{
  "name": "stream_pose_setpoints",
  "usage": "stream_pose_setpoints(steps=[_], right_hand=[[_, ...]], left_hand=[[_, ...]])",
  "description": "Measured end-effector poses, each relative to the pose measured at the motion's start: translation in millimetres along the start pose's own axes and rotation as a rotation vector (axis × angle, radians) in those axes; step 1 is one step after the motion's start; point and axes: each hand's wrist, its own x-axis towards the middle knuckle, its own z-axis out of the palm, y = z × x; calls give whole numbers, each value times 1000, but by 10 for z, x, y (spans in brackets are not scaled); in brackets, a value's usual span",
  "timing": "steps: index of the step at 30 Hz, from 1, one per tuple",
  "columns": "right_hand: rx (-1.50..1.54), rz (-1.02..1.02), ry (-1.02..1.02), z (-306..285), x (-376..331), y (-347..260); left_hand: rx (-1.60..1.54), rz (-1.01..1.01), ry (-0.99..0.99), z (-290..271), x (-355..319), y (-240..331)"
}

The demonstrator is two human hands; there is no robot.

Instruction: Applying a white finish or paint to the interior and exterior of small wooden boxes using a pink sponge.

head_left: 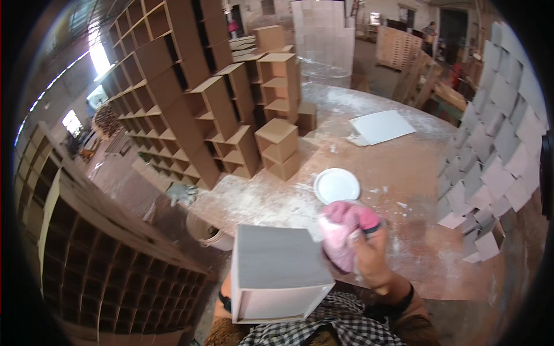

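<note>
Head view: person's chest low in frame, checked shirt at the bottom edge.
Box (277,271): pale open cube, nearest, held in front of the chest, grey top face up, open side toward the person.
Left hand: hidden behind the box; only a wrist with a dark band showed, so its grip could not be told.
Right hand (369,254): just right of the box, fingers closed on a pink rag (343,233) touching the box's upper right corner.
Dish (336,185): 1 white round dish beyond the rag on the dusty table (415,190).
Far: brown cubby stacks (231,115), white sheet (382,127).
</note>
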Motion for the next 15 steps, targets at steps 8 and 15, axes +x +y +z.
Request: stream_pose_setpoints(steps=[8, 15], right_hand=[[-400, 127, -25, -6, 76, 46], [-220, 491, 286, -289, 134, 715]], left_hand=[[16, -4, -18, 154, 255, 132], [10, -14, -11, 122, 235, 85]])
